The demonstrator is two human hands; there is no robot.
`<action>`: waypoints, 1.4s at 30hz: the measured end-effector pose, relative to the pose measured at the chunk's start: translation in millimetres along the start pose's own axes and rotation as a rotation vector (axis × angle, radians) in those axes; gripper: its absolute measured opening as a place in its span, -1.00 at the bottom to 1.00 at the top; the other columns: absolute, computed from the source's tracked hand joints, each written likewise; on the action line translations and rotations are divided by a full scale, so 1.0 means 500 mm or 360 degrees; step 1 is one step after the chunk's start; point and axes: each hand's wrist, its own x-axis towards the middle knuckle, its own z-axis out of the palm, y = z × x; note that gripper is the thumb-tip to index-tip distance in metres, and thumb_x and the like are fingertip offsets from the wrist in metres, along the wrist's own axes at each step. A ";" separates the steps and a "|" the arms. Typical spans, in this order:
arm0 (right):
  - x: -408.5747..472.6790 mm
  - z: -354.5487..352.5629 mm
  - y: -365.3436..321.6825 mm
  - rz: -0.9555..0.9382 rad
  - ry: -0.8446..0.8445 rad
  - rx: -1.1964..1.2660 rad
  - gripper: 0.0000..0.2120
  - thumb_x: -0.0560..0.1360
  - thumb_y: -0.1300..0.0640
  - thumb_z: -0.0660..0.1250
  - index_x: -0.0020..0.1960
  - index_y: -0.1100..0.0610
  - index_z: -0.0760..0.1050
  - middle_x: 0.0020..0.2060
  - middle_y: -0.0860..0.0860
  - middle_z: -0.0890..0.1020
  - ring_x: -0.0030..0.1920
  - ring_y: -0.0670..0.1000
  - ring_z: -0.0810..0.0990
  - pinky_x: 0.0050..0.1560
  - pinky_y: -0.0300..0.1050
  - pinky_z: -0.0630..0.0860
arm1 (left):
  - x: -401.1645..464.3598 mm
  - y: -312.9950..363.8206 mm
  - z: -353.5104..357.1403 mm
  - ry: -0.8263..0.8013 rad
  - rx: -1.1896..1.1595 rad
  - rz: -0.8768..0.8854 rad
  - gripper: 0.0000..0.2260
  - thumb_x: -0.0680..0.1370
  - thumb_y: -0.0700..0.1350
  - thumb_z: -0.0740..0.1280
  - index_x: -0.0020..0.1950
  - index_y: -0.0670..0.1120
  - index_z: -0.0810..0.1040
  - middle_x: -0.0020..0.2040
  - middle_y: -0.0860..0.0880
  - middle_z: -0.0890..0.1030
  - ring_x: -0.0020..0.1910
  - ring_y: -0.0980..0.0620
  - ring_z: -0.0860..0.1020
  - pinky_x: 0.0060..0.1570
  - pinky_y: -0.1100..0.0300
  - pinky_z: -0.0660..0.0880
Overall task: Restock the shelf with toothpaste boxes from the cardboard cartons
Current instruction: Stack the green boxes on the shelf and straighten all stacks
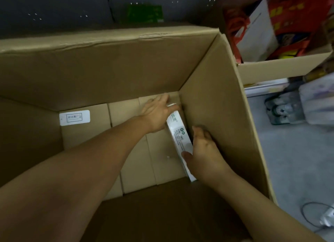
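A: We are locating the toothpaste box (179,136) first. It is lying at the bottom of the large carton (216,115), at roughly 3 o'clock on the floor, long edge running along the right wall.

B: Confirmed. We are placing our right hand (202,151) at the near end of it, thumb pressing on the white top face. The fingers are going down between box and wall; whether they are curling under it, we cannot tell.

A: Our left hand (159,113) is covering the far end at about 1 o'clock, fingers fairly straight and lying over the box. A full grip is not showing there.

B: Probably we are working both ends because the box is sitting tight against the wall and needs tilting free.

A: Smaller brown inner cartons (133,151) are lining the floor from 9 to 12 o'clock; one is carrying a white label (74,117).

B: Beyond the rim at 12 o'clock, a green package (144,13) is standing on the dark shelf (54,10).
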 end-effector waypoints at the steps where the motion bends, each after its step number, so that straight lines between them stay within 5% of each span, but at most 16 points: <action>1: 0.000 0.000 0.001 -0.0014 0.0005 0.0004 -0.38 0.51 0.17 0.32 0.46 0.14 0.08 0.38 0.08 0.26 0.36 0.10 0.33 0.30 -0.05 0.36 | 0.008 0.004 0.000 0.0056 0.0046 0.0044 -0.46 0.43 -0.07 0.42 0.37 0.09 0.32 0.28 -0.05 0.30 0.21 -0.05 0.33 0.02 0.12 0.31; 8: -0.008 -0.015 -0.002 -0.0026 -0.0076 -0.0056 -0.43 0.52 0.14 0.32 0.43 0.17 0.13 0.37 0.10 0.28 0.32 0.11 0.39 0.23 -0.07 0.40 | -0.030 -0.047 -0.029 -0.0233 0.0051 0.0148 -0.66 0.43 -0.14 0.40 0.13 0.02 0.37 0.05 0.04 0.49 0.03 -0.01 0.48 -0.23 0.14 0.32; 15: 0.039 0.006 -0.013 -0.0054 -0.0253 -0.0303 -0.47 0.48 0.14 0.36 0.36 0.19 0.21 0.31 0.18 0.30 0.28 0.18 0.39 0.24 -0.03 0.39 | -0.116 -0.146 -0.028 -0.0649 -0.0597 -0.0285 -0.76 0.41 -0.05 0.49 -0.01 0.08 0.50 0.04 0.05 0.55 0.02 0.03 0.49 -0.04 0.13 0.45; 22: 0.105 0.050 -0.012 -0.0194 -0.0516 -0.0441 -0.23 0.40 0.01 0.46 0.47 0.09 0.13 0.38 0.10 0.33 0.34 0.11 0.36 0.28 -0.04 0.38 | -0.168 -0.171 -0.002 -0.0603 -0.0928 -0.0460 -0.69 0.48 -0.01 0.41 0.21 -0.02 0.55 0.12 0.02 0.57 0.07 0.05 0.51 -0.01 0.25 0.38; 29: 0.160 0.083 -0.027 -0.0212 -0.0606 -0.0174 -0.49 0.55 -0.17 0.18 0.41 0.06 0.29 0.25 0.03 0.50 0.03 0.00 0.53 0.00 -0.12 0.47 | -0.204 -0.193 -0.031 -0.0654 -0.1219 -0.0660 -0.77 0.53 0.01 0.33 0.17 0.02 0.55 0.02 -0.02 0.62 0.00 0.02 0.57 -0.07 0.15 0.53; 34: 0.140 0.061 -0.053 -0.0439 -0.0374 -0.0330 -0.57 0.56 -0.23 0.09 0.21 0.05 0.42 0.12 0.04 0.59 0.06 0.04 0.54 0.01 -0.06 0.48 | -0.247 -0.204 -0.060 -0.0568 -0.1399 -0.0775 -0.78 0.52 0.03 0.33 0.16 0.09 0.53 0.04 -0.03 0.64 0.06 -0.02 0.57 0.09 0.01 0.51; 37: 0.097 0.022 -0.074 -0.0573 -0.0150 -0.0554 -0.57 0.55 -0.28 0.02 0.16 -0.01 0.44 0.00 -0.02 0.61 -0.07 0.00 0.53 -0.15 -0.08 0.46 | -0.274 -0.185 -0.098 -0.0407 -0.1508 -0.0828 -0.82 0.51 0.01 0.36 0.10 0.14 0.53 0.07 -0.06 0.61 -0.04 0.00 0.54 -0.11 0.10 0.47; 42: 0.005 -0.065 -0.114 -0.0680 0.0015 -0.0685 -0.53 0.55 -0.29 -0.03 0.17 -0.05 0.47 -0.01 -0.04 0.63 -0.04 0.01 0.56 -0.12 -0.09 0.43 | -0.347 -0.138 -0.212 -0.0363 -0.1471 -0.0785 -0.41 0.38 -0.10 0.51 0.34 0.17 0.37 0.21 0.01 0.50 0.13 0.01 0.52 0.15 0.03 0.52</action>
